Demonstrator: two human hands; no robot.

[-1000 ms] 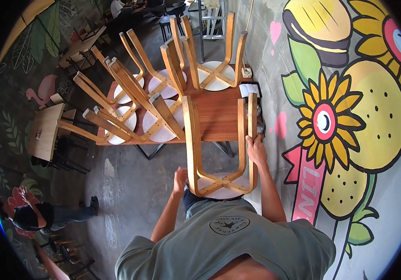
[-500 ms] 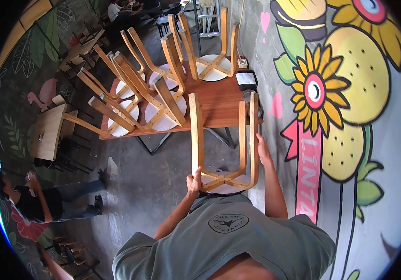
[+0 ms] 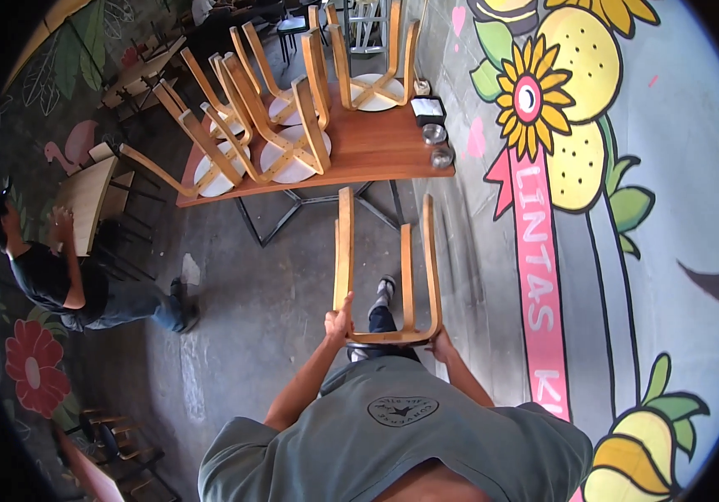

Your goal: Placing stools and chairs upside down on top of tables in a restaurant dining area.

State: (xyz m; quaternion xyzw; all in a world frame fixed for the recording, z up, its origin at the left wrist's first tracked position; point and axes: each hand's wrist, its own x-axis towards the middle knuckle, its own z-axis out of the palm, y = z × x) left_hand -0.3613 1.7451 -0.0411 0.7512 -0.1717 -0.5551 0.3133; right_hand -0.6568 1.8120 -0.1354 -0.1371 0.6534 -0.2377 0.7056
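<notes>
I carry an upside-down wooden stool (image 3: 344,259) in front of my body, its pale bent legs pointing up and its seat at waist height, mostly hidden edge-on. Around the base of a left leg, the fingers of my left hand (image 3: 340,322) are wrapped. My right hand (image 3: 441,343) holds the lower right corner, where the leg bends into the seat; some of its fingers are hidden. Beyond the stool's leg tips, a gap apart, stands a reddish-brown table (image 3: 384,155). Several similar stools (image 3: 292,155) rest upside down on it, with round white seats.
Two round metal bowls (image 3: 434,134) and a napkin holder (image 3: 429,110) sit at the table's right end. A painted wall (image 3: 577,251) runs close along my right. To the left, another person (image 3: 50,268) walks on the concrete floor (image 3: 234,335) near a light wooden table (image 3: 92,201).
The stool has come lower and its legs have tilted away from the table's edge. My right hand has slid from the leg down to the seat corner. The other person has stepped forward.
</notes>
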